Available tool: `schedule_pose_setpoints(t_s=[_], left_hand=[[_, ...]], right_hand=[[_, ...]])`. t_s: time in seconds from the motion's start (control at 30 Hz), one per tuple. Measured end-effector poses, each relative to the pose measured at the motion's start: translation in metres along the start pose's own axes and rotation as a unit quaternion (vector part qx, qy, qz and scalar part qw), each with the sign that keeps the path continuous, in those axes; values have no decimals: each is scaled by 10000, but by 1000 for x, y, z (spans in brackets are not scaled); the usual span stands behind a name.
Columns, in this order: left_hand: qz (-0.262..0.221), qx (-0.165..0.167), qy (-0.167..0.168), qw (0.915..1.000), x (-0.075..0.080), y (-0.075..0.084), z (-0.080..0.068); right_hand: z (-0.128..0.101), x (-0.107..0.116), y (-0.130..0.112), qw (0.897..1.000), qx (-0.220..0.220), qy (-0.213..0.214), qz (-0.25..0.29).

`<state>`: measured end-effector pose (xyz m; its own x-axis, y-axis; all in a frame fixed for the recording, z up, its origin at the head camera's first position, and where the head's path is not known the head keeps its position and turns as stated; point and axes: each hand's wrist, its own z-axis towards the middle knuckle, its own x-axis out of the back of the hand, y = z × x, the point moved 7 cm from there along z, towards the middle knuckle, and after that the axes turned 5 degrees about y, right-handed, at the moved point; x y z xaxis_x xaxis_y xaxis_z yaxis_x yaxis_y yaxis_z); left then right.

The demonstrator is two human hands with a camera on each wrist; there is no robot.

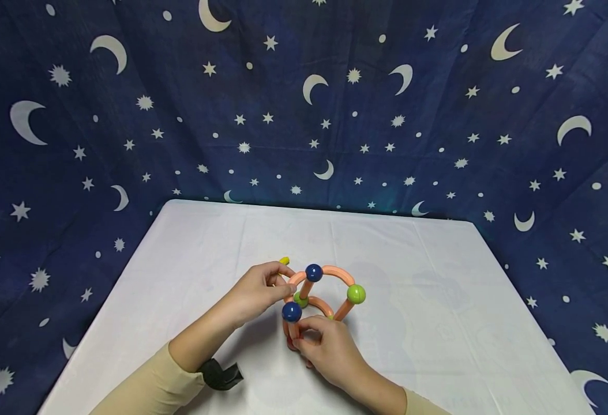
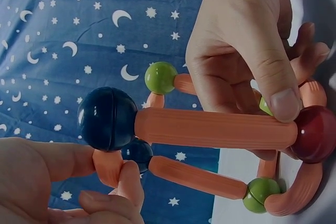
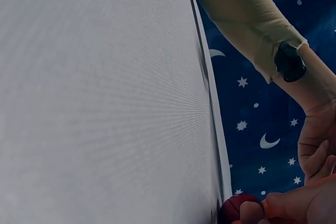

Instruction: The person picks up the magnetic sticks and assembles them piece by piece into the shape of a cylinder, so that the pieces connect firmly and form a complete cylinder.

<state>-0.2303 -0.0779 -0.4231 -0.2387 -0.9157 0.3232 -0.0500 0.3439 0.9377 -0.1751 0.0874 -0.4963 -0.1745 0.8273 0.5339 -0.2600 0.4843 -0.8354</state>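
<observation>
A frame of orange magnetic rods and coloured balls stands on the table between the hands. Its upper ring has a front blue ball (image 1: pixel 292 312), a rear blue ball (image 1: pixel 314 272) and a green ball (image 1: pixel 356 294), linked by curved rods (image 1: pixel 338 273). Straight rods run down to a lower ring. My left hand (image 1: pixel 254 291) pinches the curved orange rod (image 2: pixel 108 167) beside the front blue ball. With thumb and fingers, my right hand (image 1: pixel 332 349) grips the straight orange rod (image 2: pixel 215 128) close to the red ball (image 2: pixel 316 134) at the bottom.
A yellow piece (image 1: pixel 284 261) shows just behind the left fingers, partly hidden. White cloth covers the table (image 1: pixel 439 323). Behind it hangs a dark blue curtain (image 1: pixel 283 115) with moons and stars. A black band (image 1: pixel 221 374) is on the left wrist.
</observation>
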Motion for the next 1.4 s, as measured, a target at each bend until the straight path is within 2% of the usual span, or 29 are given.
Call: schedule_pose_setpoints(t_s=[0.33,0.6,0.87,1.0,1.13,1.23,1.3,1.4], left_hand=[[-10,-58,73,10000,1,-1,0],[31,-10,162,9999,2,-1,-1],[51,-5,161,9999,1,-1,-1],[51,81,173,9998,1,-1,-2],[18,169,160,9997,0,-1,-2],[25,165,150,9997,0,-1,-2],[52,157,148,9998,0,0,-2],[88,135,149,9998,0,0,-2]], right_hand=[[0,0,0,10000,25,19,16],[-4,6,1,9995,-306,56,87],[-17,28,1,9989,-332,332,-96],[-22,44,8,9957,-687,488,-377],[-24,67,20,9849,-1226,718,-991],[-22,83,31,9754,-1434,961,-1368],[-18,90,37,9764,-1463,1018,-1223],[-10,92,46,9832,-1342,959,-782]])
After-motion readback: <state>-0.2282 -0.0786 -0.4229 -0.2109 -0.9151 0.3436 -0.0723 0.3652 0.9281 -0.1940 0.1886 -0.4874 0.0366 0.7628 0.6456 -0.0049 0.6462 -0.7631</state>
